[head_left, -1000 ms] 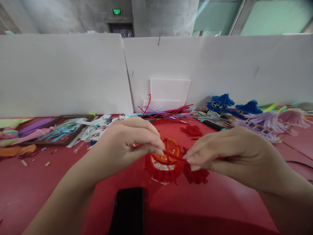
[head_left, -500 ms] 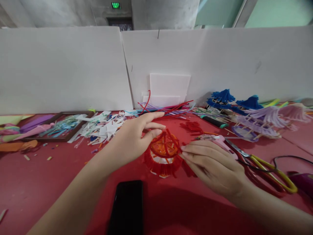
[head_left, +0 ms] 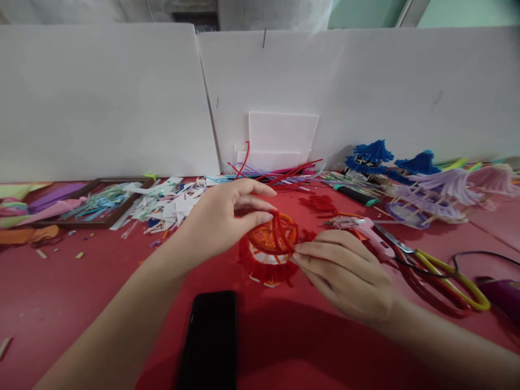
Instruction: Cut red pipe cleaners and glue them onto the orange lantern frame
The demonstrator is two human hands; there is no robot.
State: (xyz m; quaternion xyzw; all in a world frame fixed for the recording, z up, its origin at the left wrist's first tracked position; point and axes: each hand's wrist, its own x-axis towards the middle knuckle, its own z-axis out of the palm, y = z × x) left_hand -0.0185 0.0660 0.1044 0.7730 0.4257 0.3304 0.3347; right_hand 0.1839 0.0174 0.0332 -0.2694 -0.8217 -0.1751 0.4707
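A small round craft piece (head_left: 266, 271) made of red and orange pipe cleaners stands on the red table in front of me, with a fringed red skirt and an orange ring on top. My left hand (head_left: 225, 219) reaches in from the left, its thumb and fingertips closed at the upper end of a bent red pipe cleaner (head_left: 279, 230) over the ring. From the right, my right hand (head_left: 345, 273) pinches a lower end of that pipe cleaner at the ring's edge. The fingertips partly cover both ends.
A black phone (head_left: 209, 341) lies nearest me. On the right are a pink glue gun (head_left: 376, 238), yellow-handled scissors (head_left: 450, 276) and blue and lilac fringed models (head_left: 442, 189). Paper scraps (head_left: 174, 208) and a brown frame (head_left: 109, 219) lie left; loose pipe cleaners (head_left: 280, 176) lie behind.
My right hand has moved slightly left and inward, bringing the red pipe cleaner's end closer to the ring. My left hand stays near the top. The view has tilted down a little.
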